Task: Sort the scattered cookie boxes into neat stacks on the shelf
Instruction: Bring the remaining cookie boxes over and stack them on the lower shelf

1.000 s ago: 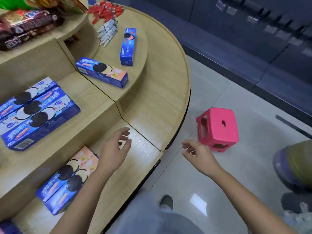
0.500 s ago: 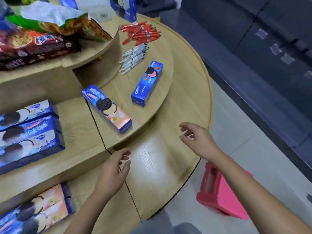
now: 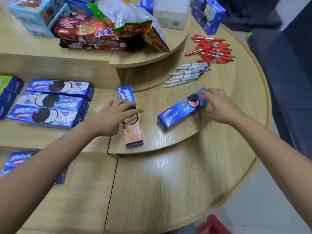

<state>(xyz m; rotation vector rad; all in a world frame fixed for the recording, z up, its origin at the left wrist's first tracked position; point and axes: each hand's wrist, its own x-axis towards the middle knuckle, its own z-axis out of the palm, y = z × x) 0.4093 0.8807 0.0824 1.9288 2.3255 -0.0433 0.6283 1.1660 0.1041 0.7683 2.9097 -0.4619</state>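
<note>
A blue and peach cookie box [image 3: 133,134] lies lengthwise on the middle tier of the round wooden shelf [image 3: 168,141]. My left hand [image 3: 113,117] rests over its middle with the fingers wrapped across it. To its right lies a blue strawberry cookie box [image 3: 175,115], and my right hand [image 3: 217,105] holds its far end. Both boxes lie flat on the wood. Three blue cookie boxes [image 3: 50,103] lie side by side at the left of the same tier. More boxes [image 3: 18,159] lie on the lowest tier, partly hidden by my left forearm.
Red pens [image 3: 212,49] and grey pens [image 3: 187,73] lie behind the strawberry box. Snack bags [image 3: 94,34] and boxes fill the top tier; a blue box [image 3: 207,14] stands upright at the back. A pink stool [image 3: 212,223] is on the floor below.
Both hands have reached forward from the lowest tier onto the two loose boxes. The view has swung up and nearer to the shelf; the stool slid to the bottom edge.
</note>
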